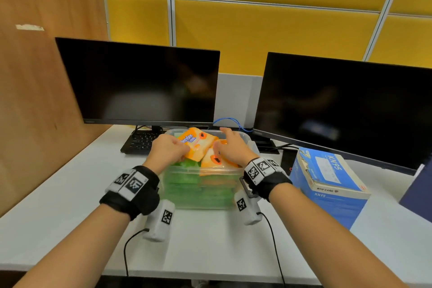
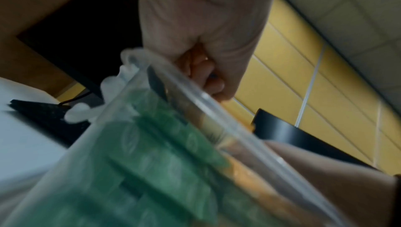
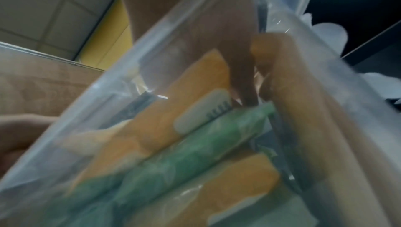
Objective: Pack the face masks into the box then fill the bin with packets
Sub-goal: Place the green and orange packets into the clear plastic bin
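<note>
A clear plastic bin stands mid-desk, stacked with green packets and orange ones. My left hand grips the near corner of an orange packet held tilted over the bin's left side. My right hand lies open, fingers straight, on another orange packet at the bin's right. The left wrist view shows curled fingers above the bin's rim. Through the bin wall, the right wrist view shows a finger reaching down between orange packets. The blue KN95 mask box sits shut at the right.
Two dark monitors stand behind the bin, with a black keyboard under the left one. A wooden partition walls the left side. A dark blue object lies at the right edge. White desk spreads in front.
</note>
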{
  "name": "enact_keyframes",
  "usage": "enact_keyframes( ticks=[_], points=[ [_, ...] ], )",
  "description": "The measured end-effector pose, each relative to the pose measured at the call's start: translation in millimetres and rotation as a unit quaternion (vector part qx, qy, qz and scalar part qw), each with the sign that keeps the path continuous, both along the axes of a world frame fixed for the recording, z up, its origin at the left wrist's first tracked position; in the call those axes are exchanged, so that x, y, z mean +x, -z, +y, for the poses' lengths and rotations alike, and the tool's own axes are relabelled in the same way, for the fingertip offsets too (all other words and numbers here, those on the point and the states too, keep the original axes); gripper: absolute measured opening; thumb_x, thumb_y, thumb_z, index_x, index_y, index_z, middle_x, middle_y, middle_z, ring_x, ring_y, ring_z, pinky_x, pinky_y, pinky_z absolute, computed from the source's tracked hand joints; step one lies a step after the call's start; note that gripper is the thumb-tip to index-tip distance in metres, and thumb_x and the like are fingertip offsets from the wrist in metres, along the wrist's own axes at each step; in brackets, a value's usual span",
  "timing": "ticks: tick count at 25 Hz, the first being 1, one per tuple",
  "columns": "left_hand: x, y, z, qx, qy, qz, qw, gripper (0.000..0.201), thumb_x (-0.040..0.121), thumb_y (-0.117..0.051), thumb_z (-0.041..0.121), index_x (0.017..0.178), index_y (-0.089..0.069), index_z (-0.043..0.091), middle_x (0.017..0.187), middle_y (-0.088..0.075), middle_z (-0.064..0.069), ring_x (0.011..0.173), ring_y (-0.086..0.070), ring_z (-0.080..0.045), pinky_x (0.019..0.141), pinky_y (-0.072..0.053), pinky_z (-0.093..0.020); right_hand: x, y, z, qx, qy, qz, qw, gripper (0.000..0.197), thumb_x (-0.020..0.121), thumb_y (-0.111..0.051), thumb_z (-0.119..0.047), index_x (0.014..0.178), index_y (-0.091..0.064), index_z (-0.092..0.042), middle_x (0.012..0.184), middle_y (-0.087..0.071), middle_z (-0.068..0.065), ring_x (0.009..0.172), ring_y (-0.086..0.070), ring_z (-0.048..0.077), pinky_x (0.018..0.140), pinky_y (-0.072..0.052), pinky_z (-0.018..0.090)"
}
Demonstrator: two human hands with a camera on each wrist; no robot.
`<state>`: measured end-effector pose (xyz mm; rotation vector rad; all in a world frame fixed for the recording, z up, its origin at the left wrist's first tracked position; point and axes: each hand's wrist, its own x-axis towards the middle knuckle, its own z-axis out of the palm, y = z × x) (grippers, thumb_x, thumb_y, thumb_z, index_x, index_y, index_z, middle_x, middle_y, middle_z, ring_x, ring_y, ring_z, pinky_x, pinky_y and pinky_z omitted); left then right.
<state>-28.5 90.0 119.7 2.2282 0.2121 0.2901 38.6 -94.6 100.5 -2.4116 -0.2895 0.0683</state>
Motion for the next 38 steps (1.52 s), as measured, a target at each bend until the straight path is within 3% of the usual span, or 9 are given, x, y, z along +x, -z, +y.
enact_keyframes(
  ticks=[3, 6, 9, 12, 18, 25, 31, 35, 38],
  points=[
    [-11.1, -27.9, 5.5, 0.093, 0.084, 0.173, 0.977, 0.020, 0.077, -0.065, 0.021, 0.060, -0.061, 0.009, 0.053, -0.044, -0.002, 0.042, -0.034, -0.015, 0.045, -0.028, -0.020, 1.1, 4.6, 6.5, -0.077, -0.049, 0.014, 0.996, 0.059, 0.090, -0.043, -0.038, 0.147, -0.029, -0.029, 0.151, -0.029, 0.009, 0.138, -0.029, 0.032, 0.110, -0.030, 0.049],
    [-0.4, -57.0, 2.0, 0.224, 0.074, 0.123, 0.964, 0.022, 0.084, -0.060, 0.031, 0.072, -0.063, 0.013, 0.060, -0.050, 0.000, 0.052, -0.044, -0.017, 0.047, -0.033, -0.021, 2.5, 6.0, 5.7, -0.075, -0.069, 0.006, 0.995, 0.049, 0.090, -0.044, -0.028, 0.139, -0.040, -0.029, 0.147, -0.036, 0.003, 0.136, -0.029, 0.027, 0.108, -0.030, 0.045],
    [25.6, -42.6, -9.5, 0.300, 0.159, 0.077, 0.938, 0.039, 0.087, -0.050, 0.051, 0.119, -0.059, 0.031, 0.123, -0.060, 0.001, 0.113, -0.056, -0.019, 0.092, -0.047, -0.034, 2.4, 6.6, 3.2, -0.086, -0.070, -0.001, 0.994, 0.048, 0.095, -0.039, -0.037, 0.143, -0.037, -0.032, 0.150, -0.030, 0.009, 0.139, -0.030, 0.030, 0.111, -0.029, 0.047],
    [39.9, 5.6, -15.3, 0.372, 0.158, 0.176, 0.898, 0.053, 0.090, -0.026, 0.063, 0.142, -0.019, 0.056, 0.162, -0.007, 0.005, 0.149, -0.002, -0.030, 0.116, -0.007, -0.062, -0.3, 6.8, 4.4, -0.082, -0.053, -0.025, 0.995, 0.052, 0.098, -0.036, -0.031, 0.149, -0.029, -0.027, 0.155, -0.023, 0.012, 0.145, -0.017, 0.031, 0.116, -0.021, 0.048],
    [39.5, 22.4, -28.4, 0.357, 0.044, 0.101, 0.928, 0.052, 0.097, -0.023, 0.052, 0.148, -0.017, 0.046, 0.161, -0.011, -0.004, 0.148, -0.001, -0.033, 0.115, -0.010, -0.061, 1.3, 9.2, 12.8, -0.161, -0.049, 0.062, 0.984, 0.065, 0.099, -0.025, -0.053, 0.154, -0.012, -0.020, 0.160, -0.010, 0.013, 0.148, -0.004, 0.033, 0.118, -0.008, 0.051],
    [38.4, 25.2, -25.3, 0.320, 0.035, 0.041, 0.946, 0.052, 0.092, -0.035, 0.046, 0.143, -0.032, 0.037, 0.153, -0.032, -0.001, 0.143, -0.021, -0.027, 0.109, -0.027, -0.054, -6.7, 2.9, 7.8, -0.119, -0.045, 0.041, 0.991, 0.049, 0.103, -0.030, -0.030, 0.143, -0.033, -0.002, 0.156, -0.023, 0.016, 0.142, -0.019, 0.039, 0.115, -0.019, 0.050],
    [29.4, 23.3, -21.9, 0.316, -0.051, -0.016, 0.947, 0.045, 0.094, -0.030, 0.048, 0.131, -0.051, 0.033, 0.140, -0.042, -0.007, 0.131, -0.034, -0.031, 0.106, -0.026, -0.052, -1.0, 1.1, 1.2, -0.054, 0.223, -0.265, 0.937, 0.036, 0.095, -0.043, -0.023, 0.128, -0.051, -0.014, 0.133, -0.049, 0.013, 0.128, -0.040, 0.033, 0.106, -0.032, 0.046],
    [28.8, 24.7, -19.1, 0.283, -0.089, 0.040, 0.954, 0.047, 0.094, -0.026, 0.053, 0.131, -0.048, 0.036, 0.142, -0.042, -0.011, 0.127, -0.038, -0.040, 0.102, -0.030, -0.057, 1.2, -8.6, -25.5, -0.044, 0.173, -0.003, 0.984, 0.042, 0.097, -0.038, -0.019, 0.137, -0.044, -0.012, 0.138, -0.047, 0.013, 0.126, -0.044, 0.033, 0.105, -0.037, 0.045],
    [32.8, 24.3, -18.6, 0.297, -0.099, 0.066, 0.948, 0.054, 0.091, -0.021, 0.059, 0.135, -0.045, 0.037, 0.143, -0.042, -0.013, 0.123, -0.041, -0.041, 0.097, -0.033, -0.055, 2.5, -9.4, -36.9, 0.054, 0.150, 0.027, 0.987, 0.047, 0.101, -0.032, -0.018, 0.147, -0.031, -0.012, 0.141, -0.044, 0.013, 0.121, -0.049, 0.028, 0.102, -0.040, 0.039]
  ],
)
